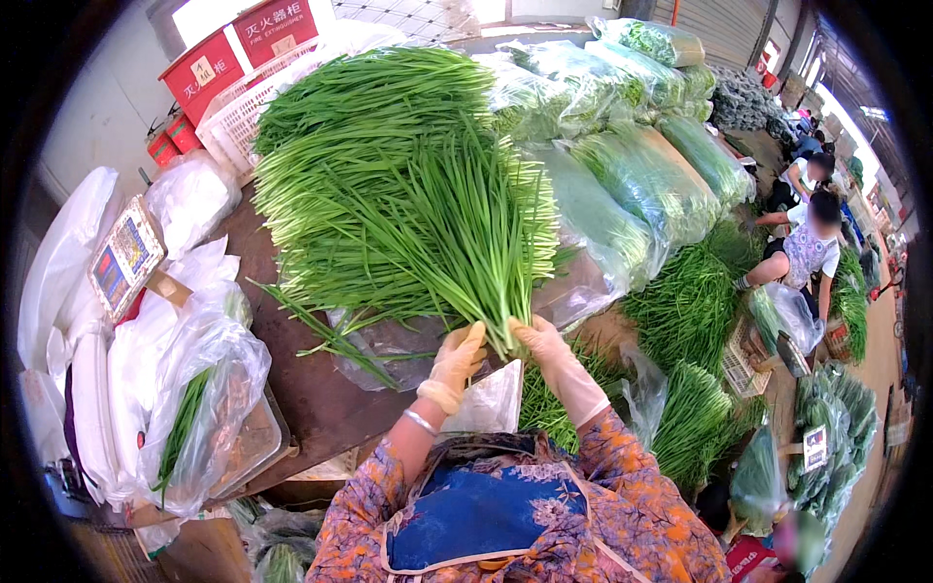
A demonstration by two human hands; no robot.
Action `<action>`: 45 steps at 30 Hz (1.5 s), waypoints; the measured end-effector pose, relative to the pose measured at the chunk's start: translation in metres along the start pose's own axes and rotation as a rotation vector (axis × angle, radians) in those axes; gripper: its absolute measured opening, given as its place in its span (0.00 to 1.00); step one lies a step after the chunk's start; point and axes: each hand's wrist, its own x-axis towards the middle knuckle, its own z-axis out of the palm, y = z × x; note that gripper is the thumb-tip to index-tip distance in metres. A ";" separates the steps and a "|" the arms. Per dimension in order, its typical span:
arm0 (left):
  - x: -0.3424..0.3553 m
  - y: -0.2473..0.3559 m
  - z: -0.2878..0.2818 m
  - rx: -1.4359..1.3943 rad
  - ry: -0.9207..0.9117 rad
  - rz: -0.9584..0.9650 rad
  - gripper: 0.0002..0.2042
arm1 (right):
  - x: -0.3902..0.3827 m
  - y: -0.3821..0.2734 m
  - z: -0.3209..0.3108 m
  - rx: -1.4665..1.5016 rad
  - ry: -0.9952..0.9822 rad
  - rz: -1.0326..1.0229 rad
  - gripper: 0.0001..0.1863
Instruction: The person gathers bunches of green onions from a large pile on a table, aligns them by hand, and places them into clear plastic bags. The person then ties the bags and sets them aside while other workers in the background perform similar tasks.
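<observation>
A big heap of green garlic chives lies in layers on the brown table. At the heap's near edge, a loose bunch of garlic chives fans out, its pale stem ends drawn together toward me. My left hand, in a thin cream glove, is closed at the left side of these stem ends. From the right, my right hand, gloved alike, closes around the same stem ends, thumb in front. The fingers beneath the bunch are partly hidden. Some stray chives stick out at the heap's lower left.
Clear plastic bags packed with greens are stacked to the right. On the left lie white plastic bags and a sign card. More chives are piled at lower right. Two people work beyond them; another is at bottom right.
</observation>
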 end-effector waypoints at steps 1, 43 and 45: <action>0.005 0.005 0.012 0.003 -0.023 0.001 0.23 | 0.003 0.006 0.002 -0.158 0.009 -0.161 0.25; -0.017 -0.008 -0.038 -0.324 -0.087 -0.035 0.11 | -0.015 -0.006 0.039 -0.242 -0.485 -0.220 0.25; -0.028 0.012 -0.022 -0.388 -0.043 -0.011 0.10 | -0.016 -0.021 0.027 -0.174 -0.209 -0.178 0.23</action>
